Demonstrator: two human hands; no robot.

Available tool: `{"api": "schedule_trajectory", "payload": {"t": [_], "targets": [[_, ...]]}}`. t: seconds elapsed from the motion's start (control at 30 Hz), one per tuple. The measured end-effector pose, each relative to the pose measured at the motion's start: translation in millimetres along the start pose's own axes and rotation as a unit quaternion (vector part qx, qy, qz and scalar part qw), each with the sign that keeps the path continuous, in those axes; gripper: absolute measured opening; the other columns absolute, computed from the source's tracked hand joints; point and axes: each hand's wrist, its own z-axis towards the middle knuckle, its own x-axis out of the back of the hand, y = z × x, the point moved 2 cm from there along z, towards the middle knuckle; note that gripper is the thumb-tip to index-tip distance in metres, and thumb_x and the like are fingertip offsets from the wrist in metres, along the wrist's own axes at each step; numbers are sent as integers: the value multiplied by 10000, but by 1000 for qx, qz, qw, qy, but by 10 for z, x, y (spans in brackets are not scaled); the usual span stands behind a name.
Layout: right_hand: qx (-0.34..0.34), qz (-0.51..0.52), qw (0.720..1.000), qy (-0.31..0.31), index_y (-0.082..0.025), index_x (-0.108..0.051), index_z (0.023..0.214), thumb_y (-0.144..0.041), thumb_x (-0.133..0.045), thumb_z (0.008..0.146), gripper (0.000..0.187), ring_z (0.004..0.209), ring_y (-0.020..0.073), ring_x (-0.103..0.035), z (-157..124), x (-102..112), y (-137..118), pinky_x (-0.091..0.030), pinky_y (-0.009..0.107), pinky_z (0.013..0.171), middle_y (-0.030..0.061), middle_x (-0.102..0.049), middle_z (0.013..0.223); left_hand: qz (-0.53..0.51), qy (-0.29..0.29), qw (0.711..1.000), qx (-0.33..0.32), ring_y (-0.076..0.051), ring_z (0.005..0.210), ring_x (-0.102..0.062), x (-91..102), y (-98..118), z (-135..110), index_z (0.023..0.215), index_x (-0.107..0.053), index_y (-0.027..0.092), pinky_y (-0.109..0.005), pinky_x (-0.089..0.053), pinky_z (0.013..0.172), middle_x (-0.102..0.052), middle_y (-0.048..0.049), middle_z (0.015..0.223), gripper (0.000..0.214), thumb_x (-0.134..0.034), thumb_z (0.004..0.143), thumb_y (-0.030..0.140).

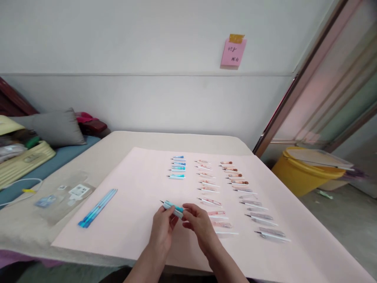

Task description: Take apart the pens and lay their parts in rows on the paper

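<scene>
In front of me I hold a turquoise and white pen point(174, 206), with its dark, thin tip pointing up and left. My left hand point(161, 228) is closed round its white part. The thumb and fingers of my right hand point(200, 225) pinch its turquoise end. Beyond my hands lies a short column of blue pens point(178, 169), each with a white stick-like part beside a coloured one. Beside my right hand runs a column of pink-patterned pens point(210, 202). Farther right lie brown-ended pens point(237, 175) and greyish pens point(262, 216).
A bundle of long blue pens point(97, 208) rests at the left of the pale pink sheet point(132, 188). Clear plastic packaging point(66, 198) lies left of it. A yellow bin point(306, 171) stands on the floor at right; a grey cushion point(57, 127) is at left.
</scene>
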Motion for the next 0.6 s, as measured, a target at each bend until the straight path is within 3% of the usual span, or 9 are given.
{"api": "schedule_trajectory", "payload": {"t": [0.3, 0.5, 0.6], "targets": [[26, 91, 994, 46, -147, -657, 764, -170, -692, 567, 201, 643, 126, -562, 49, -189, 128, -485, 268, 650, 1, -623, 658, 19, 14, 1000, -18, -110, 685, -581, -7, -1, -50, 780, -580, 152, -238, -483, 631, -599, -28, 768, 141, -673, 682, 190], [30, 96, 994, 32, -144, -666, 763, -197, -739, 529, 251, 637, 136, -584, 152, -239, 136, -492, 278, 647, 7, -638, 661, -3, 7, 1000, 0, -111, 699, -582, 10, 64, -26, 808, -588, 150, -237, -474, 628, -613, -37, 801, 166, -679, 675, 190], [32, 95, 995, 29, -140, -666, 765, -213, -749, 506, 282, 627, 136, -592, 300, -217, 122, -501, 285, 656, 3, -626, 648, -17, 33, 999, 18, -104, 727, -583, 35, 97, -5, 829, -594, 152, -226, -466, 638, -614, -38, 833, 202, -696, 671, 226]]}}
